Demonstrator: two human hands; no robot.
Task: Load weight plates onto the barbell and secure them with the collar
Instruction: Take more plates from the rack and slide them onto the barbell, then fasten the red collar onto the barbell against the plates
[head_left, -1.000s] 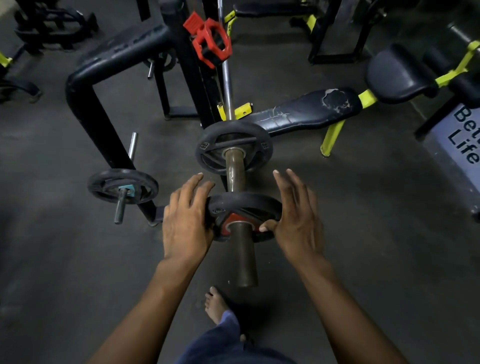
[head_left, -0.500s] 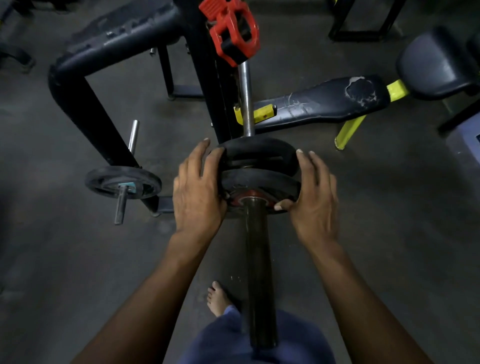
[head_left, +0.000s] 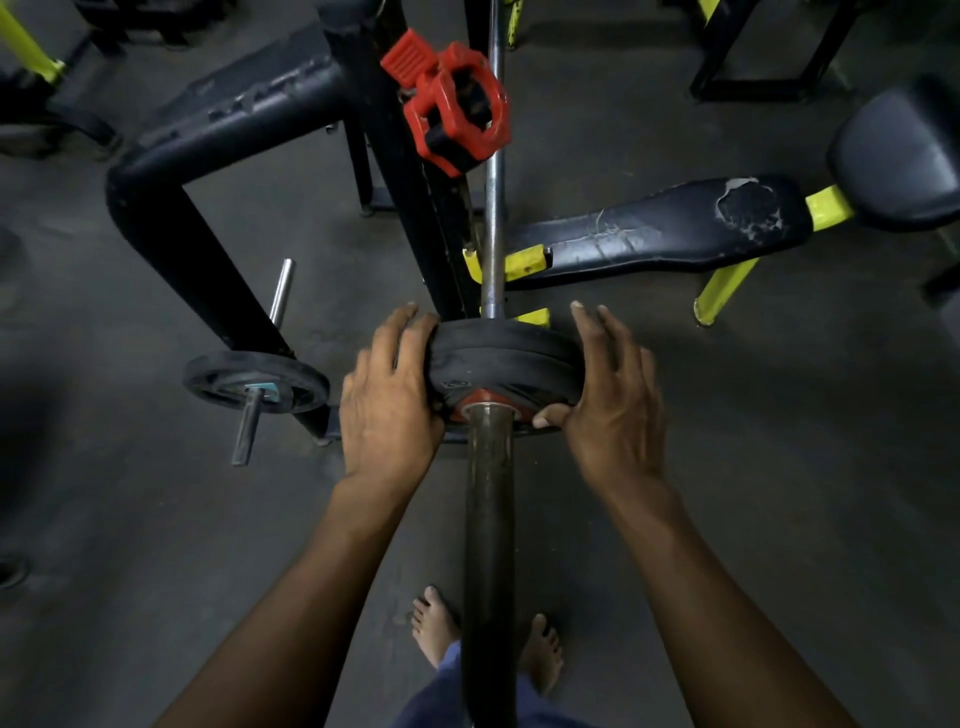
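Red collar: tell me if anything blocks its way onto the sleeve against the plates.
Nothing visible does. The sleeve is bare from the plates towards the camera, its end out of frame. The red collar sits by the rack; left hand and right hand are on the plates.

The dark grey floor (head_left: 779, 467) carries the black rack (head_left: 171, 228), which stands directly on it. Right of the rack, a worn padded bench (head_left: 660, 228) stands on yellow legs. Nearer than the rack, two bare feet (head_left: 434, 629) rest flat.
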